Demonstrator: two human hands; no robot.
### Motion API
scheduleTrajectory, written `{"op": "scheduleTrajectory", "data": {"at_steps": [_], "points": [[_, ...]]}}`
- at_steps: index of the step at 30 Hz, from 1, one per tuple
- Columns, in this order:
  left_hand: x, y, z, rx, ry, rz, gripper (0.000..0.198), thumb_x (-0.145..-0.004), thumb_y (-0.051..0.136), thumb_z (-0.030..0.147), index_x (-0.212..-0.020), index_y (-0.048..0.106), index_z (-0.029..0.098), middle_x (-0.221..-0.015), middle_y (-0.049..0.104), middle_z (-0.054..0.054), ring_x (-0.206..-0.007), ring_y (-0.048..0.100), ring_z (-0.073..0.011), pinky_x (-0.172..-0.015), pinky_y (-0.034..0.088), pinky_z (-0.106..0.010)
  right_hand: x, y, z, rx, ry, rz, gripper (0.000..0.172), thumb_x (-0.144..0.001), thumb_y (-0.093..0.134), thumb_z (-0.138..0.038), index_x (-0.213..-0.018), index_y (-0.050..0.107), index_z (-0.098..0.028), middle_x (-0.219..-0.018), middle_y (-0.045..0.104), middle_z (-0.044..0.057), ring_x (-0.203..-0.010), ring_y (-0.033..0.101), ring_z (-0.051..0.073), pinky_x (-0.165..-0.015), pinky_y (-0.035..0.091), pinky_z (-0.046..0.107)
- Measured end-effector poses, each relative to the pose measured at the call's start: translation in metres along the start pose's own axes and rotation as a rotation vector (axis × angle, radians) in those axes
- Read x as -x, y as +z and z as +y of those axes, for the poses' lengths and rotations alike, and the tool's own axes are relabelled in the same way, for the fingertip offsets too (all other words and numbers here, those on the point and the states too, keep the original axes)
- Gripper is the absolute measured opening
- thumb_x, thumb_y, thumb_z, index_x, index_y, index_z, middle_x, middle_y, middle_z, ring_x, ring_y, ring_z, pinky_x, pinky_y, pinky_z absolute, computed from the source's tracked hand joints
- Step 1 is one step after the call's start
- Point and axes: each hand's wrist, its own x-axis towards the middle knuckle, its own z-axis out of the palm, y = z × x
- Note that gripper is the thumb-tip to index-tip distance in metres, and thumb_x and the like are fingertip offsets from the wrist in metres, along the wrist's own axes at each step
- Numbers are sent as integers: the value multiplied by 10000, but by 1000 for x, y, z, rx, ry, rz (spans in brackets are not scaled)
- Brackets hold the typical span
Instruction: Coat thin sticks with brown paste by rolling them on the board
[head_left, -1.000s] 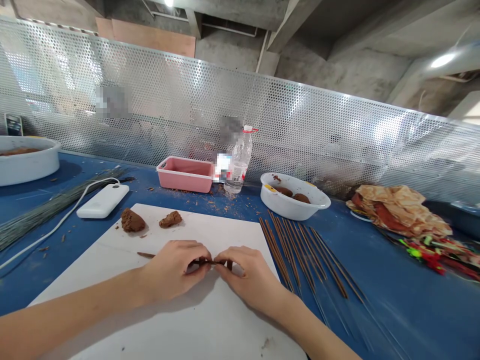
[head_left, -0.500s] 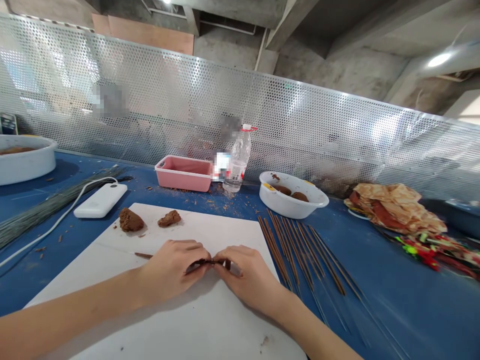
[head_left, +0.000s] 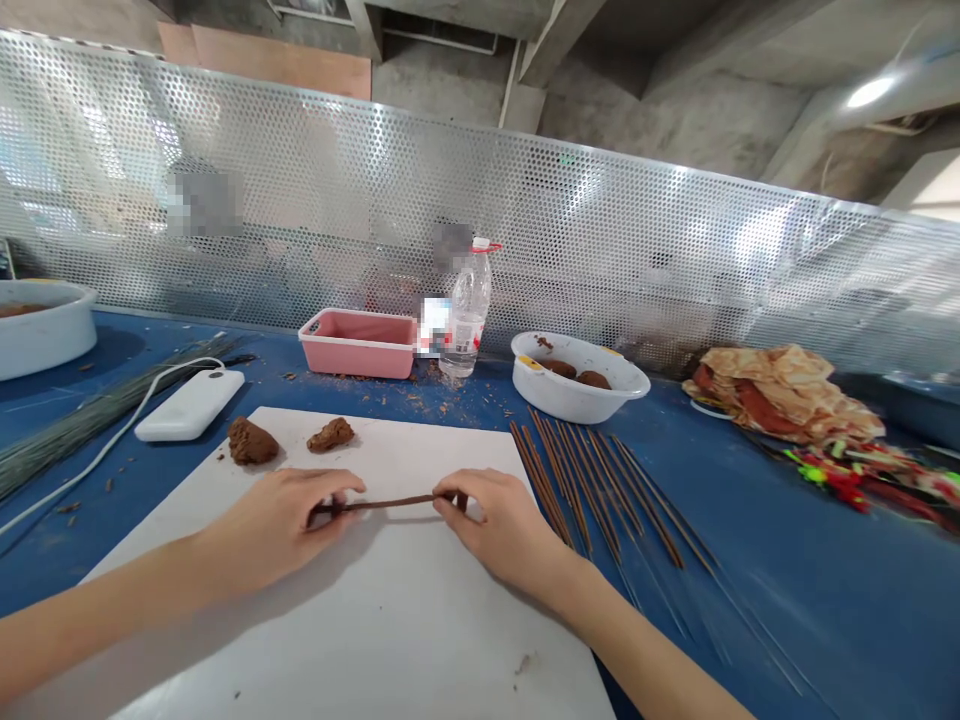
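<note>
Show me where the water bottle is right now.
In the head view, the clear plastic water bottle stands upright at the far edge of the blue table, between the pink tray on its left and the white bowl on its right.

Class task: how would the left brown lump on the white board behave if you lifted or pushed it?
The lump is probably soft and mouldable: its surface looks clay-like and dented. It may shed bits, given the crumbs nearby. Its irregular shape suggests it would not roll.
</note>
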Motion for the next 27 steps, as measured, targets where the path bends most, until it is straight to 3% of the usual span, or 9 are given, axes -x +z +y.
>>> {"op": "scheduleTrajectory", "data": {"at_steps": [3,6,8,10,14,17,22,27], "points": [[22,-22,-29,-64,-81,-24,242,-972,614,330,-1159,767,327,-882,780,63,-708,680,-139,-700,434,-213,-2,-6,2,-37,58,-18,142,-989,673,-206,-1017,806,-246,-946,818,19,-854,719,203,-781,509,307],[46,-47,-60,-129,-174,9,296,-939,618,370,-1190,774,395,-710,690,120,-557,567,-95,-608,375,-163,-3,-13,1,-72,101,-62,163,-960,676,-169,-960,825,-234,-921,821,28,-837,722,203,-791,521,308],[60,-61,-74,-129,-197,-27,226,-961,592,415,-1040,802,390,-689,681,132,-559,557,-76,-625,371,-144,-2,-17,-1,-73,101,-97,164,-931,689,-155,-917,837,-226,-914,821,39,-837,719,205,-789,527,306],[72,-71,-82,-80,-187,-106,279,-995,534,418,-929,801,372,-751,728,130,-592,581,-72,-644,389,-147,-1,-20,-2,-85,95,-133,150,-918,707,-181,-925,850,-226,-943,825,45,-836,721,205,-776,533,304],[83,-69,-75,-14,-163,-135,359,-1018,448,376,-904,789,369,-789,752,100,-638,628,-99,-658,430,-170,-7,-20,-3,-106,112,-132,224,-991,627,-237,-1003,849,-210,-1015,843,65,-873,749,221,-812,555,326],[80,-54,-61,28,-150,-118,342,-1010,465,371,-893,786,373,-788,737,82,-650,631,-119,-656,429,-184,-25,-12,-2,-2,158,-59,291,-1039,561,-255,-1170,803,-160,-1179,816,122,-1081,741,261,-973,541,368],[77,-34,-38,105,-162,60,333,-1003,478,373,-821,754,335,-752,692,44,-620,575,-147,-619,392,-217,-55,17,-6,117,196,-70,482,-1088,507,-373,-1441,638,-72,-1481,626,238,-1442,530,392,-1191,409,551],[88,-27,-30,125,-139,102,345,-1030,462,409,-828,737,354,-774,689,37,-620,588,-154,-616,419,-231,-39,40,-12,150,223,-154,661,-1133,382,-506,-1646,442,-92,-1764,320,217,-1662,228,371,-1342,210,564]]}}
